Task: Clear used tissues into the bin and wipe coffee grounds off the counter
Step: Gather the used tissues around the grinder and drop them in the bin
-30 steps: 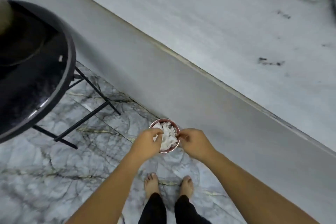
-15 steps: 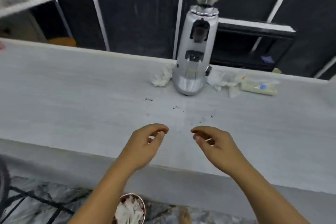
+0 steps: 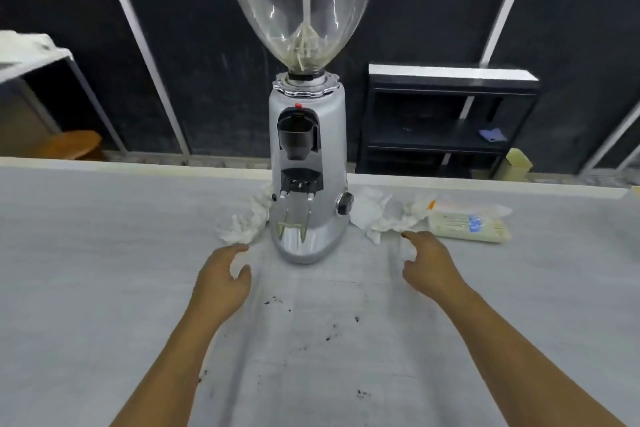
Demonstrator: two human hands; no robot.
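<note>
A silver coffee grinder [image 3: 308,184] stands on the grey counter [image 3: 104,270]. A crumpled white tissue [image 3: 246,224] lies at its left foot. More crumpled tissues [image 3: 384,218] lie to its right. Dark coffee grounds [image 3: 329,326] are scattered on the counter in front of the grinder. My left hand [image 3: 221,281] hovers empty just short of the left tissue, fingers loosely spread. My right hand [image 3: 427,265] reaches toward the right tissues, its forefinger at their edge, holding nothing. The bin is out of view.
A pack of wipes [image 3: 467,222] lies right of the tissues near the counter's far edge. Behind the counter stand a black shelf [image 3: 450,114] and a dark wall. A white table [image 3: 31,55] and a wooden stool [image 3: 72,144] are at the far left.
Both hands left the tissue-filled bin on the floor, rose over the counter and moved forward and apart, toward the tissues on either side of the grinder. The view lifted from floor to counter.
</note>
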